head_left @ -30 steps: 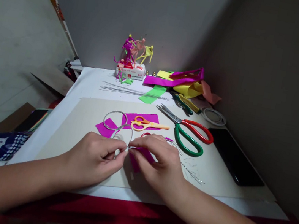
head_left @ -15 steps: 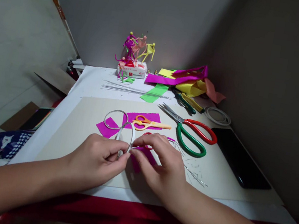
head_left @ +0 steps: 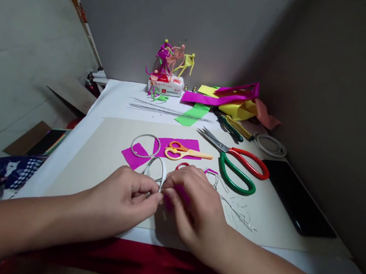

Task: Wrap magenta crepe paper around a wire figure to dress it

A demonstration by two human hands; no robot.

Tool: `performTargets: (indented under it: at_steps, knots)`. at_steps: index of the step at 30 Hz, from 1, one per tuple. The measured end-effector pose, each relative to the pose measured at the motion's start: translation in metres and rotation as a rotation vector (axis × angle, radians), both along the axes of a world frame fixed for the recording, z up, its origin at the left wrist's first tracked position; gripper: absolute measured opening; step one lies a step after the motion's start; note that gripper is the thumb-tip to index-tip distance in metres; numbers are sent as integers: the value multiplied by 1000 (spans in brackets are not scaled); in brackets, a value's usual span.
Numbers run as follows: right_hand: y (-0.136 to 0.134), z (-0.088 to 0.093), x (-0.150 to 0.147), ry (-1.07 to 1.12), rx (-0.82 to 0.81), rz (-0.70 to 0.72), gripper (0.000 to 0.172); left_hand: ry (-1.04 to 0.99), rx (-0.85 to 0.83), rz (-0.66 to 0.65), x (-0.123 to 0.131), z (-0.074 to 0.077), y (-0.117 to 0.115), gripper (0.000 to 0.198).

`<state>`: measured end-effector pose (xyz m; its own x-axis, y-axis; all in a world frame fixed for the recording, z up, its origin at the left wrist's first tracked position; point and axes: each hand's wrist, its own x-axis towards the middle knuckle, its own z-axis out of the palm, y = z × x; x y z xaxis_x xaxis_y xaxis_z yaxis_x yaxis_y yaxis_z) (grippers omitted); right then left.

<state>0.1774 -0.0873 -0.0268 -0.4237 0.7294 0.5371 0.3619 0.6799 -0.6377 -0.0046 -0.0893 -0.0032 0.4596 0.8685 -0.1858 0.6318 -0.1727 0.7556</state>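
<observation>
My left hand (head_left: pixel 133 199) pinches a white ring (head_left: pixel 161 166) between thumb and fingers, upright above the board. At the ring's near side, my right hand (head_left: pixel 193 200) closes thumb and forefinger on it, close to the left fingertips. Whether a thin end lies between the right fingertips is too small to see. Just beyond lies a second, thinner ring (head_left: pixel 146 146), partly over a magenta paper piece (head_left: pixel 135 156). Small orange and yellow scissors (head_left: pixel 187 153) rest on another magenta sheet. A red loop (head_left: pixel 182 165) shows behind my right fingers, partly hidden.
Large scissors with red and green handles (head_left: pixel 236 158) and a black phone (head_left: pixel 296 197) lie to the right. Wire bits (head_left: pixel 239 218) are scattered near my right wrist. Farther back are pliers (head_left: pixel 232 127), crepe paper strips (head_left: pixel 221 99), straight wires (head_left: pixel 152 107) and small figures (head_left: pixel 174 57) on a box.
The white ring has dropped slightly and tilted between my hands. My right fingertips have drawn in against it. The whole view has shifted a little.
</observation>
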Motion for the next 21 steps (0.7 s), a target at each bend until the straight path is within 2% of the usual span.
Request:
performTargets:
  at_steps: [7,10,12,17,21]
  knots:
    - [8,8,3,49,-421,3,12,41,65,-39,-6,2,4,33]
    - [10,12,5,71,-526,44,7,70,53,-53,-6,6,4,32]
    - [10,14,7,72,-527,79,2,85,33,-58,-6,9,3,31]
    - [8,15,10,53,-431,75,10,99,20,-63,-5,14,4,32]
    - [7,15,11,76,-475,68,10,117,61,-80,-6,16,4,33]
